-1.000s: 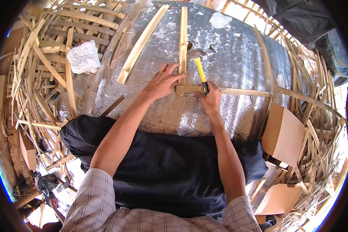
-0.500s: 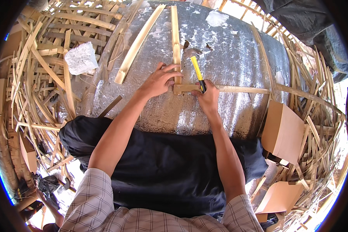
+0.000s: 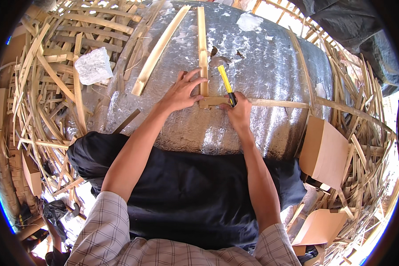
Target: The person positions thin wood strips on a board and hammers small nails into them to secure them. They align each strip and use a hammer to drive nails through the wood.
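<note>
My left hand (image 3: 181, 93): fingers spread, tips at the lower end of the strip (image 3: 201, 40), which lies on the foil (image 3: 270, 77) by the crosspiece (image 3: 277, 103). My right hand (image 3: 239, 111): closed round the hammer (image 3: 224, 79). Best, I judge: strip steady, fingers clear of the steel.

Bright glare across silvery foil (image 3: 270, 75), bent edges perhaps slightly soft

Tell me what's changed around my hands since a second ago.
The far end of the central bamboo strip swung slightly left; your left hand spread its thumb and fingers wider. Your right hand stayed on the yellow-handled hammer, and the slanting bamboo strip stayed put.
</note>
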### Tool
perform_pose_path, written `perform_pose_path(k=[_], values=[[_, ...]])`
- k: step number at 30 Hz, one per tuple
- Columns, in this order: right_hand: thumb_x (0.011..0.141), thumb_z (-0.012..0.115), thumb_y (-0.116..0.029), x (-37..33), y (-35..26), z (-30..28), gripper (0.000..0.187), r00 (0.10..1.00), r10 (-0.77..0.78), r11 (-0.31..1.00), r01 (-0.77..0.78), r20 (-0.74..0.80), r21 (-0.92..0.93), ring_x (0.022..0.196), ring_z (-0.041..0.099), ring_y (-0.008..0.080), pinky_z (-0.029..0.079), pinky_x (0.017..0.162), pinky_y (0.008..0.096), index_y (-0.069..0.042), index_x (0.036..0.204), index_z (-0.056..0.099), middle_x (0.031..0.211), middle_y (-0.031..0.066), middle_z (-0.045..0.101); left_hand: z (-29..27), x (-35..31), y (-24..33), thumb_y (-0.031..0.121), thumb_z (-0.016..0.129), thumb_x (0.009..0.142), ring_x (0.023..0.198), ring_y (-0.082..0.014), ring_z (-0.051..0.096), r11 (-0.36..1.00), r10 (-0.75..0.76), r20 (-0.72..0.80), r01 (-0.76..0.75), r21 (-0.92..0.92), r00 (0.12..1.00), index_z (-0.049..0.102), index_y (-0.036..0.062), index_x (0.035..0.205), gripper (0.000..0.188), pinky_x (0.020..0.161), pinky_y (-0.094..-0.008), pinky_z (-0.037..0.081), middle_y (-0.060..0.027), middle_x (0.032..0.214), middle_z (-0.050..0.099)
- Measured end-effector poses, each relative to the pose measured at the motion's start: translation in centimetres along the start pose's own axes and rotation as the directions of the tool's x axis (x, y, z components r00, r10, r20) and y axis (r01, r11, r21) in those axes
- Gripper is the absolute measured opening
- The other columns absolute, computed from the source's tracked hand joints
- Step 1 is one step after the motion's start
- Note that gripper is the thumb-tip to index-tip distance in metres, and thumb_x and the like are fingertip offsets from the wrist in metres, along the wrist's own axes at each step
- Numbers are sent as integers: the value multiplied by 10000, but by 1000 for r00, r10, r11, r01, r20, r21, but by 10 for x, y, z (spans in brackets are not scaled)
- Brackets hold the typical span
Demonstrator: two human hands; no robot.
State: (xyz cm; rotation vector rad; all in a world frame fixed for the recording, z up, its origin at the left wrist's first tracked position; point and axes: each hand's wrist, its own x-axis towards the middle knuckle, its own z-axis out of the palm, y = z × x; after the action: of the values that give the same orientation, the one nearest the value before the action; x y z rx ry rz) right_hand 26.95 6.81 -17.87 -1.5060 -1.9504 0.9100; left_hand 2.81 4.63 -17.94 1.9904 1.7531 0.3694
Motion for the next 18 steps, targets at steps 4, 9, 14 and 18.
perform_pose_path(k=[4, 9, 14, 18], values=[[713, 935, -44, -1, 6, 1, 374, 1000, 17, 1000, -17, -14, -5, 876, 745, 297, 593, 782, 423, 33, 1015, 728, 997, 182, 745, -6, 1, 9, 433, 827, 864, 1467, -314, 379, 997, -62, 16, 61, 38, 998, 546, 273, 1480, 696, 1270, -544, 367, 67, 1691, 309], [726, 929, -50, -1, 0, 1, 376, 1000, 3, 1000, -3, -6, -22, 892, 752, 313, 595, 786, 427, 31, 1034, 729, 1009, 188, 749, -5, 2, 0, 481, 841, 840, 1463, -331, 364, 990, -53, 44, 47, 135, 998, 528, 209, 1518, 795, 1262, -594, 337, 44, 1700, 302], [737, 925, -57, -2, -1, 0, 376, 1000, -13, 1000, 13, -7, -28, 871, 750, 308, 600, 779, 425, 44, 1041, 728, 1008, 192, 748, -3, 4, 1, 502, 837, 838, 1496, -349, 313, 988, -65, 63, 56, 143, 996, 523, 216, 1526, 808, 1265, -619, 300, 34, 1712, 284], [737, 925, -58, -1, -3, -1, 370, 1000, 17, 1000, -17, 4, -6, 865, 746, 297, 603, 775, 424, 49, 1031, 727, 1004, 191, 744, 0, 4, 5, 509, 832, 841, 1550, -333, 249, 978, -165, 65, 155, 136, 984, 496, 268, 1542, 814, 1280, -634, 246, 31, 1733, 253]])
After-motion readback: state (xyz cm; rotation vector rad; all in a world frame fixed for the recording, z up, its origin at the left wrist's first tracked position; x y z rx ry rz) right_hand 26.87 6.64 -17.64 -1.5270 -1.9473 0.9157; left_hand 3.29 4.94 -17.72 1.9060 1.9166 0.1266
